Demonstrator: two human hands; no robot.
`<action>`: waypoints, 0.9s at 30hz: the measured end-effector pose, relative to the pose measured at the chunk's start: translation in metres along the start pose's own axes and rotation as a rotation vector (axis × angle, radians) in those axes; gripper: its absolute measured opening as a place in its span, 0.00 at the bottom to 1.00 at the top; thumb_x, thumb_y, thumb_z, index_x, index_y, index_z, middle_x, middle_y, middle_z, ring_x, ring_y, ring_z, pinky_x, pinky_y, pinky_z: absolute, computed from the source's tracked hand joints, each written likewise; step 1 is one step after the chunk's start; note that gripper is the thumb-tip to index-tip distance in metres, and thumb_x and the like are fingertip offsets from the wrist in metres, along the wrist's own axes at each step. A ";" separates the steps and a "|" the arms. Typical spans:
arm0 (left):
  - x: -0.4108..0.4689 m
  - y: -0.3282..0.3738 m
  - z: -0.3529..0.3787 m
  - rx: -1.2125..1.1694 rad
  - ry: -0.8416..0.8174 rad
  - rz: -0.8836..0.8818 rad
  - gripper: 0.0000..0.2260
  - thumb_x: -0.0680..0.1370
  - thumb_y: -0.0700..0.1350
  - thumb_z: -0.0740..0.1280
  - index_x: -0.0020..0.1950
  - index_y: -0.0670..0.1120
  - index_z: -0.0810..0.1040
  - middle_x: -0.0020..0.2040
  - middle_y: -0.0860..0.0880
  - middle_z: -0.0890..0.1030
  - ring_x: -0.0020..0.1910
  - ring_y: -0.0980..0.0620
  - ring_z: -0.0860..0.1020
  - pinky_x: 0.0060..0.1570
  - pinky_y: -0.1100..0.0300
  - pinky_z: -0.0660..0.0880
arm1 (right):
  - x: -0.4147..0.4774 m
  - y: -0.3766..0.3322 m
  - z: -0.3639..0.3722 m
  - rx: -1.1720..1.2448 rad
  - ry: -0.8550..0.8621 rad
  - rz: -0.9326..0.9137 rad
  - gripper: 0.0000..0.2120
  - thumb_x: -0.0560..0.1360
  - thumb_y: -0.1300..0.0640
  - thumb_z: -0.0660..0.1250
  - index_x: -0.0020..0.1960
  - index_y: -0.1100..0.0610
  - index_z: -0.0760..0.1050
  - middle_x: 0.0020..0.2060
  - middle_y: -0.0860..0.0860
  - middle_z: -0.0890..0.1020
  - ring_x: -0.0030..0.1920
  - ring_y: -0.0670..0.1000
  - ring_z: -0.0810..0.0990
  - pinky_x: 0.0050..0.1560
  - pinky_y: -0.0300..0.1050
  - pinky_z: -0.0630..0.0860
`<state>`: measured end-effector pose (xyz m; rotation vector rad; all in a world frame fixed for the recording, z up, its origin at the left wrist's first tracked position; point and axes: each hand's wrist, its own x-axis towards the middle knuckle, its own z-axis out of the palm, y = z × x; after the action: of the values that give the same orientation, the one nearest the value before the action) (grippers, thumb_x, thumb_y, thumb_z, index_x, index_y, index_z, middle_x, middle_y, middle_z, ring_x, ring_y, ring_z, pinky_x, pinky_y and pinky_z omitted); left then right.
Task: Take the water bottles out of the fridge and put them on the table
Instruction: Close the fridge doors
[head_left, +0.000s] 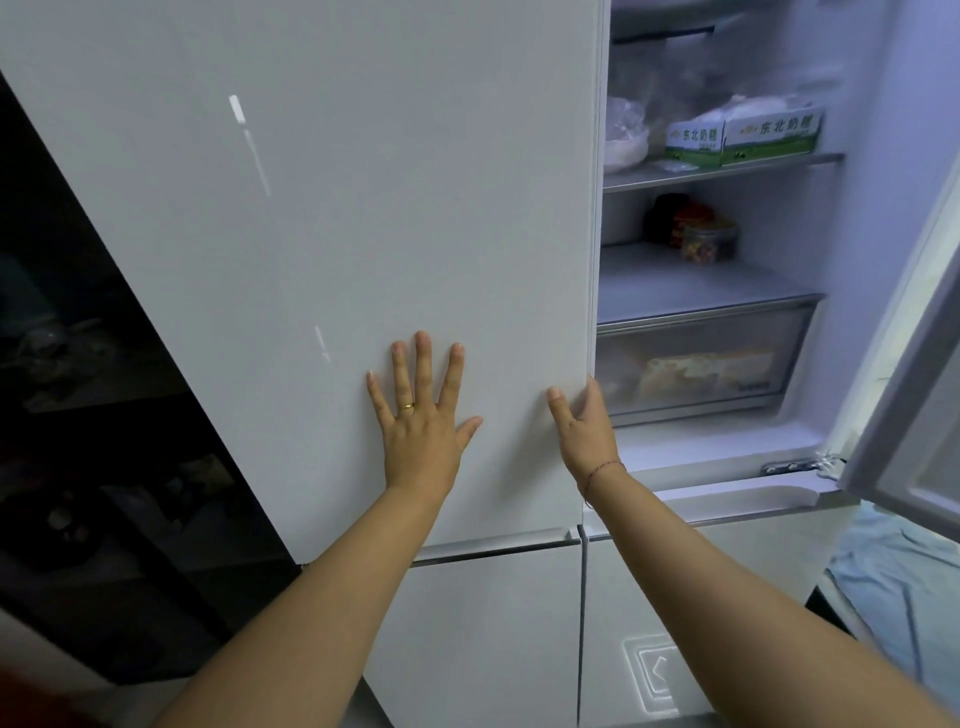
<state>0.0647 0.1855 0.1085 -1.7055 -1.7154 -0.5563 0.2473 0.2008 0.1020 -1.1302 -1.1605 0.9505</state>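
Note:
A white fridge fills the view. Its left door (322, 218) stands shut in front of me, and its right door (914, 395) is swung open at the right edge. My left hand (423, 415) lies flat on the left door with fingers spread. My right hand (584, 426) is at that door's right edge, thumb on the door's front and fingers round the edge, mostly hidden. No water bottle shows in the open right half of the fridge.
The open half holds green and white cartons (743, 135) on the upper shelf, a clear jar (709, 244) on the middle shelf and a clear drawer (696, 358) below. White lower doors (493, 623) sit underneath. A dark cabinet (93, 415) stands left, blue cloth (893, 582) right.

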 end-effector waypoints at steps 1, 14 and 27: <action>0.000 0.000 0.000 0.005 -0.003 0.002 0.46 0.73 0.64 0.64 0.78 0.52 0.36 0.76 0.44 0.29 0.76 0.41 0.32 0.72 0.34 0.46 | 0.000 0.003 0.000 -0.020 0.010 -0.008 0.23 0.75 0.47 0.64 0.68 0.52 0.65 0.63 0.49 0.75 0.64 0.48 0.73 0.64 0.42 0.70; 0.000 -0.001 -0.006 0.000 -0.079 0.011 0.47 0.73 0.63 0.65 0.78 0.52 0.36 0.76 0.44 0.29 0.76 0.41 0.32 0.73 0.35 0.43 | -0.015 0.007 -0.016 -0.174 -0.097 -0.002 0.38 0.70 0.39 0.63 0.75 0.48 0.53 0.74 0.46 0.62 0.74 0.47 0.60 0.74 0.54 0.60; -0.013 0.096 -0.038 -0.408 -0.232 0.344 0.37 0.76 0.62 0.61 0.79 0.49 0.50 0.79 0.43 0.52 0.77 0.45 0.44 0.74 0.41 0.43 | -0.083 -0.005 -0.125 -0.322 0.357 -0.003 0.21 0.77 0.54 0.64 0.67 0.55 0.65 0.65 0.52 0.71 0.64 0.50 0.70 0.60 0.41 0.65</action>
<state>0.1644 0.1557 0.1126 -2.3771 -1.4749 -0.5939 0.3565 0.0989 0.0866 -1.4872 -1.0395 0.5375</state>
